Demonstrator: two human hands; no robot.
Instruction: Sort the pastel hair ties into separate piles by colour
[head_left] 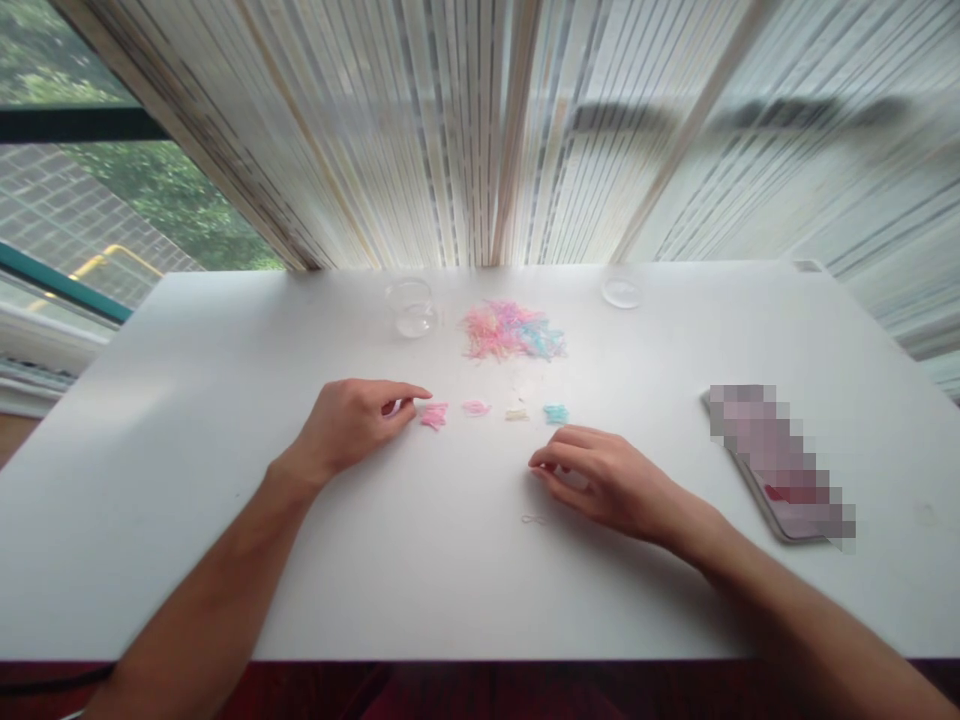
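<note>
My left hand (367, 415) rests on the white table (390, 590) beside a small bunch of deep pink elastic bands (434, 415). Its index finger is stretched out, with a gap above the thumb. My right hand (600, 475) has thumb and index fingertip pressed together; whatever lies between them is too small to make out. Just beyond it are cream elastic bands (517, 415) and turquoise elastic bands (556, 413). Light pink elastic bands (476, 408) form another group. One pale band (533, 519) lies twisted below my right fingertips. A mixed heap of elastic bands (506, 330) sits farther back.
A clear round container (412, 308) stands at the back left, and a clear lid (622, 292) lies at the back right. To the right is a phone-shaped item (780, 465), partly blurred out. A striped curtain (420, 130) hangs behind the table.
</note>
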